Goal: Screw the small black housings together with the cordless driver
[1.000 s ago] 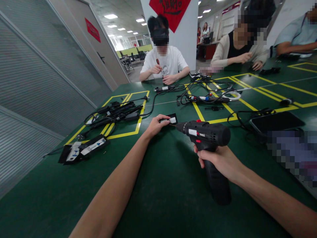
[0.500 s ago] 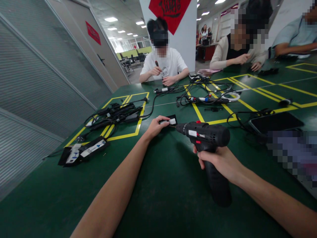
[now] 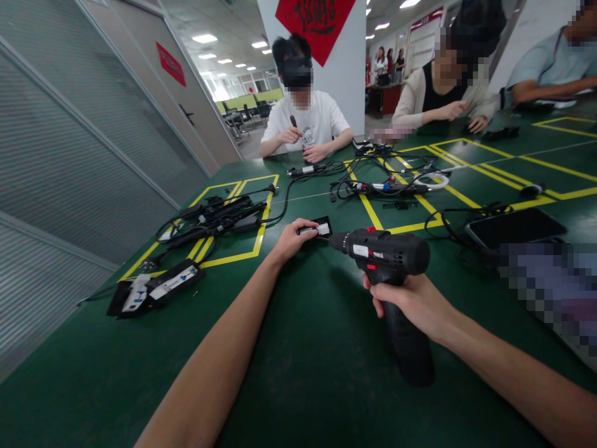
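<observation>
My right hand [image 3: 410,302] grips the handle of a black cordless drill [image 3: 389,255] with red buttons, its bit pointing left. The bit tip meets a small black-and-white part [image 3: 318,228] lying on the green table [image 3: 298,361]. My left hand [image 3: 291,238] is closed on that part and pins it down from the left. Both forearms stretch out over the table toward the middle.
A bundle of black cables and tools [image 3: 217,214] lies in a yellow-taped box at the left. A black-and-white device [image 3: 156,287] sits nearer the left edge. More cables [image 3: 396,180] and a dark tablet [image 3: 513,227] lie at the right. Three people sit across the table.
The view has shifted slightly; both hands, the drill and the part keep their positions relative to each other.
</observation>
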Available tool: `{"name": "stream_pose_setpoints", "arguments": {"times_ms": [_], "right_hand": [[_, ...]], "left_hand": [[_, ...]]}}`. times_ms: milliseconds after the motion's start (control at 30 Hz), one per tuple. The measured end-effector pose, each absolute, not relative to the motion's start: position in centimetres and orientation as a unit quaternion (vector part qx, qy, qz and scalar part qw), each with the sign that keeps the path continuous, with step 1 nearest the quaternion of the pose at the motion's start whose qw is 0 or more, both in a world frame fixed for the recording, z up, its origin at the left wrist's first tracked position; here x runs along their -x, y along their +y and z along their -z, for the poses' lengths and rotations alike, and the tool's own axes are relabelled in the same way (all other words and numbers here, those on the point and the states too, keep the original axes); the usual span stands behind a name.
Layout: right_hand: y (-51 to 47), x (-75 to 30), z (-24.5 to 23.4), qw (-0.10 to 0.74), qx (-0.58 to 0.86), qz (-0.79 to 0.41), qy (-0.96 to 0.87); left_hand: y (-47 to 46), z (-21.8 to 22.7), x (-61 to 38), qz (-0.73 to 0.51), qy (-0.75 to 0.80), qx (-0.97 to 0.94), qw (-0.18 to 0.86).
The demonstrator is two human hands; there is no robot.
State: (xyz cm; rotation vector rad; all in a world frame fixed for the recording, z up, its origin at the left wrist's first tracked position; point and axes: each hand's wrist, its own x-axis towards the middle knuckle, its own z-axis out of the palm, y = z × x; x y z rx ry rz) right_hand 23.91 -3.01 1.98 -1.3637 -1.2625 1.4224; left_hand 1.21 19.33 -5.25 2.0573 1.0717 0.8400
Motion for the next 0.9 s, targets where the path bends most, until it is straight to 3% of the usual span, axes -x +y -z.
{"name": "stream_pose_setpoints", "arguments": {"times_ms": [900], "right_hand": [[-3.24,-24.17,-1.74,0.374,0.551,-0.556,-0.497]], "left_hand": [[19.17,5.11,-1.22,-0.326,0.404,-0.788,0.331]]}}
